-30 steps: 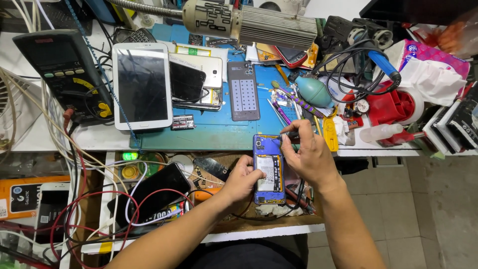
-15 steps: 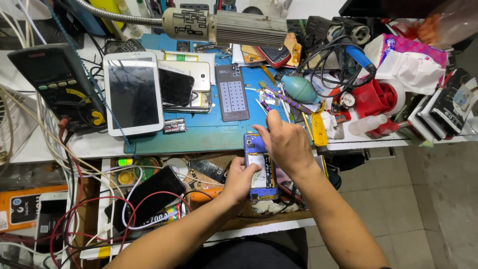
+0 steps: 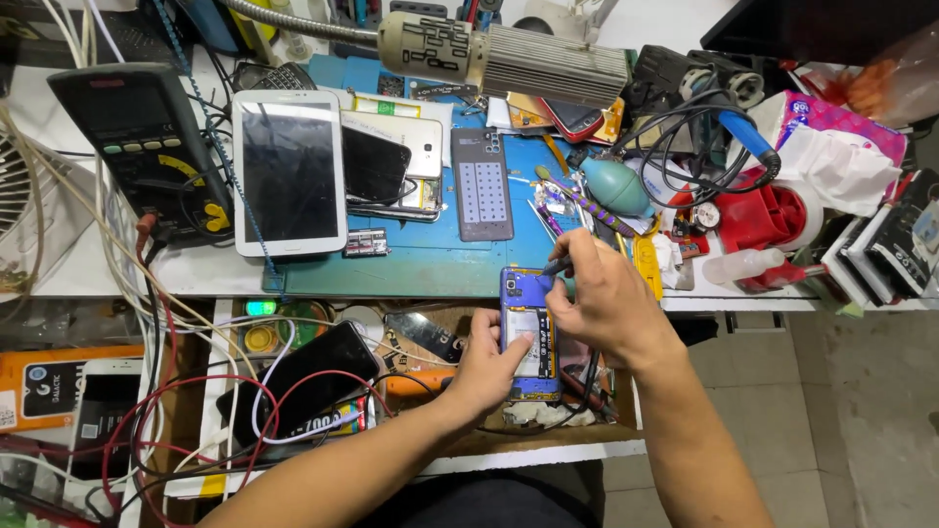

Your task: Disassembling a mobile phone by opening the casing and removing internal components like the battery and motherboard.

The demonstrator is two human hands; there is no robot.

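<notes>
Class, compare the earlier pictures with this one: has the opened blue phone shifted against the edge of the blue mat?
No. The opened blue phone overlaps the blue mat edge as before, held by the left hand.

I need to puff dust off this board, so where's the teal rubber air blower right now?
The teal air blower lies on the blue work mat, right of the grey phone back cover, just above the right hand.

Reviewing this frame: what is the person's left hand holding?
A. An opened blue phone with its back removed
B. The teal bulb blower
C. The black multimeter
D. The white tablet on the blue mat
A: the left hand grips the opened blue phone at its lower end, while the right hand brings a thin tool to its top.
</notes>
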